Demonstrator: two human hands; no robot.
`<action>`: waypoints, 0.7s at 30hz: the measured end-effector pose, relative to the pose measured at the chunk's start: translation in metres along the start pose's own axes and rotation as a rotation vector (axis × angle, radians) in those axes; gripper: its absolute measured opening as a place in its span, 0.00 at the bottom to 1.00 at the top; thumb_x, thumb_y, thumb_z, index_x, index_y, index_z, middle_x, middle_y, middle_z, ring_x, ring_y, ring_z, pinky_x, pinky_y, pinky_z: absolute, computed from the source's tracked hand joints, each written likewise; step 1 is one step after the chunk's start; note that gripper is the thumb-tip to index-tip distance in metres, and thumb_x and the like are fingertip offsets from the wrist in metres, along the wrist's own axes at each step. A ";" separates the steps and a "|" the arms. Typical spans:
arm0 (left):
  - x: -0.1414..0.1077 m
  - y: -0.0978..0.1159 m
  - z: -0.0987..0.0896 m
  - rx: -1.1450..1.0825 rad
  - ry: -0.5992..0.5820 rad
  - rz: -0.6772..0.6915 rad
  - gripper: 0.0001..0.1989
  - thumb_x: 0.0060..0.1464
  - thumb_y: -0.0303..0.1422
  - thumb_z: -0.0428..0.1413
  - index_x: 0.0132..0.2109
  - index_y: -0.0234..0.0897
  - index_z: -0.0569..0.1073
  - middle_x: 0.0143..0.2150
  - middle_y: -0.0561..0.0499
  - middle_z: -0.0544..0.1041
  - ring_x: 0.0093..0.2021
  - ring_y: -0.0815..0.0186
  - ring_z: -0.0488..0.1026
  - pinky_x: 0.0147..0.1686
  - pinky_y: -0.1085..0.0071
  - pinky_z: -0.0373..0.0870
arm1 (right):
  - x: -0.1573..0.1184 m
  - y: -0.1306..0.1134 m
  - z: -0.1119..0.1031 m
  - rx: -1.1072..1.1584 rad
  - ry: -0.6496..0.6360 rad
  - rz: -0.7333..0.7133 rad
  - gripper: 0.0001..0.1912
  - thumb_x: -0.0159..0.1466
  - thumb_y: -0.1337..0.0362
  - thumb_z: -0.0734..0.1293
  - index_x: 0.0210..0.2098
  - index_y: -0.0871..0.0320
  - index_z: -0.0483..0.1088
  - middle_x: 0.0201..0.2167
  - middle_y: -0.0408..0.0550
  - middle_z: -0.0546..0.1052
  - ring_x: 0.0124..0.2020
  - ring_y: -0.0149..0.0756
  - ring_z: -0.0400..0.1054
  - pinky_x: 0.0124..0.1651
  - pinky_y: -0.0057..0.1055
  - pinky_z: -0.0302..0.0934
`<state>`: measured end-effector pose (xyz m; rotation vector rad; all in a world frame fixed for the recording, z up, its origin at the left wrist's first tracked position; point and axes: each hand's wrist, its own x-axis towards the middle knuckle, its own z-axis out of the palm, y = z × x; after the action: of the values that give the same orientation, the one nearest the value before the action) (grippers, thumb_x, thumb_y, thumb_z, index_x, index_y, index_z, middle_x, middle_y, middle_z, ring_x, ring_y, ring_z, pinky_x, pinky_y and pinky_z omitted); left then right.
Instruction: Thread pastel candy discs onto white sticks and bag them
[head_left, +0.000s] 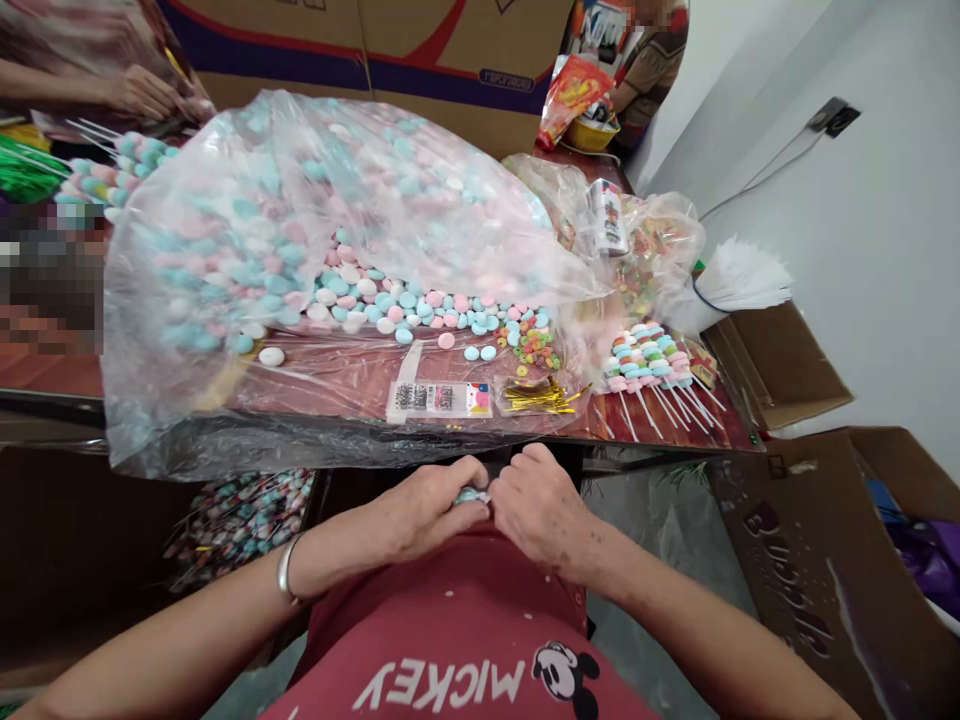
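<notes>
My left hand (431, 508), with a silver bangle at its wrist, is closed around a small wrapped thing with pale blue and white parts (471, 495), low in front of the red shirt. Pressed up beside it, my right hand (536, 505) is closed, and what its fingers hold is hidden. Above both hands, on the table's front edge, lie a printed plastic packet (442, 399) and gold twist ties (541, 397). A big clear bag (247, 230) of pastel candies spills onto the red-brown table (330, 370). Small coloured rings (536, 350) lie at its right.
Candy skewers (649, 360) lie at the table's right, near white sticks or bags (742, 280) and open cardboard boxes (795, 540). Below the table at left is a pile of skewers (240, 525). Another person's hand (150, 95) works at the upper left.
</notes>
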<state>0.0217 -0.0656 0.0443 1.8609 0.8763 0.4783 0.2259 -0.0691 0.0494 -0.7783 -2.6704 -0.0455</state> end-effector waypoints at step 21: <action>-0.006 -0.018 0.015 -0.706 0.279 -0.306 0.14 0.56 0.43 0.59 0.32 0.35 0.72 0.21 0.55 0.72 0.17 0.78 0.56 0.16 0.81 0.49 | -0.008 0.128 -0.022 -0.489 -0.422 0.296 0.14 0.65 0.75 0.60 0.46 0.65 0.74 0.43 0.60 0.77 0.42 0.44 0.64 0.43 0.39 0.53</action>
<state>0.0212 -0.0746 0.0218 1.0133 0.9922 0.7489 0.3066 0.0326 0.0583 -1.4724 -2.9320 -0.5280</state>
